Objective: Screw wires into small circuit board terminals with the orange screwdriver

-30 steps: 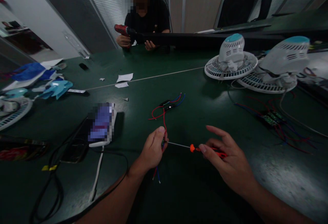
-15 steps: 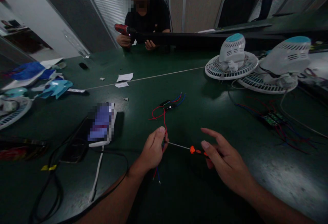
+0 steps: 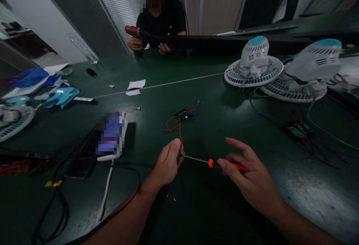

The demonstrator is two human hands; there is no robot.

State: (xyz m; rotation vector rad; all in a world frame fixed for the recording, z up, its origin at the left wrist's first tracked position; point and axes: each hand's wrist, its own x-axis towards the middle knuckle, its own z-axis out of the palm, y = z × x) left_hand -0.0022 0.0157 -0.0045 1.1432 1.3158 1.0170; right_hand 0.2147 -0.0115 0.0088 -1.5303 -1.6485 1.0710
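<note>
My left hand (image 3: 167,164) is closed in a pinch on a small part with red and blue wires (image 3: 171,191) hanging below it; a red wire runs up to a small black circuit board (image 3: 185,116) on the green table. My right hand (image 3: 249,179) grips the orange handle of a thin screwdriver (image 3: 213,162), index finger stretched out. The metal tip meets the part held in my left hand.
A phone (image 3: 111,136) with cables lies at the left. Two white fan heads (image 3: 254,67) (image 3: 304,75) lie at the right, with another board and wires (image 3: 298,129) nearby. A person across the table holds a red power drill (image 3: 134,32). Paper scraps (image 3: 136,85) lie mid-table.
My right hand's fingers shifted on the screwdriver handle, as if turning it. My left hand stayed still.
</note>
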